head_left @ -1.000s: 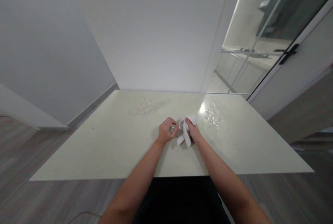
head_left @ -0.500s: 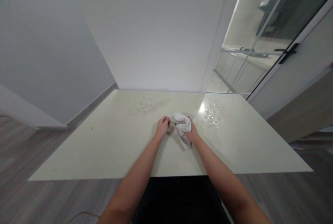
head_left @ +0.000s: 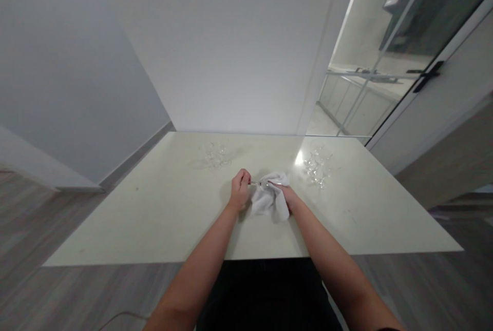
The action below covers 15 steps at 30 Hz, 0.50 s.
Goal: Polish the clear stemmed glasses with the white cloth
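Note:
My left hand is closed around the foot end of a clear wine glass, whose thin stem points right, so the glass lies sideways above the table. A white cloth covers the bowl and hangs down in loose folds. Gripping the cloth and the bowl end from the right, my right hand has its fingers partly hidden in the fabric. How far the cloth reaches inside the bowl cannot be seen.
Both hands are over a glossy off-white table. Clear glasses stand in a cluster at the back left, and another glass cluster is at the back right. A white wall rises behind, with a glazed door at right.
My right hand has shifted slightly right and turned over the bowl. The cloth has gone from a round opening to bunched folds around the glass. My left hand has tilted slightly, still holding the foot end.

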Tool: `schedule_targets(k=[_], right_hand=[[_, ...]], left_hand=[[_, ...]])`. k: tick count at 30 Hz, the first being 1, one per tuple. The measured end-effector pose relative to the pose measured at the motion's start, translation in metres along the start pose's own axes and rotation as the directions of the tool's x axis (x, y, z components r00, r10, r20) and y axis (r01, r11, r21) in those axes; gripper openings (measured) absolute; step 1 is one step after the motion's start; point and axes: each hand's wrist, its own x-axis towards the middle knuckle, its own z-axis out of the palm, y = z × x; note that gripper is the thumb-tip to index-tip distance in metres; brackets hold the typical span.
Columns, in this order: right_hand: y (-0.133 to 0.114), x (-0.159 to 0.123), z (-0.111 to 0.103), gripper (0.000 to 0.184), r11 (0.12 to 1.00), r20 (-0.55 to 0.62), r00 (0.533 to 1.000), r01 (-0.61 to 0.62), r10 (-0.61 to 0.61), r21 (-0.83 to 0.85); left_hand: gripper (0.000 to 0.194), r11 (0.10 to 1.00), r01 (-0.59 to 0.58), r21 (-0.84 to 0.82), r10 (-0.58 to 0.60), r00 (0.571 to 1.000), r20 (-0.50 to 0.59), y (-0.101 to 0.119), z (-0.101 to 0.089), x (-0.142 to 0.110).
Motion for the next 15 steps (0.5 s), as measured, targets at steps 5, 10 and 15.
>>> schedule_targets(k=[5,10,15], right_hand=[[-0.0010,-0.0048,-0.0064,0.040,0.989,0.101,0.993,0.068,-0.055,-0.132],[-0.0030,-0.0048,-0.0098,0.038,0.954,0.205,0.974,0.151,-0.099,-0.260],[-0.0020,-0.0058,-0.0083,0.041,0.942,0.153,0.976,0.195,-0.157,-0.272]], left_hand=[[0.038,0.985,-0.143,0.091,0.142,0.990,0.020,0.0031,-0.0032,-0.0038],[0.038,0.988,-0.114,0.105,0.110,0.993,0.042,0.0044,-0.0037,-0.0032],[0.038,0.989,-0.094,0.117,0.087,0.994,0.068,0.0076,-0.0049,-0.0057]])
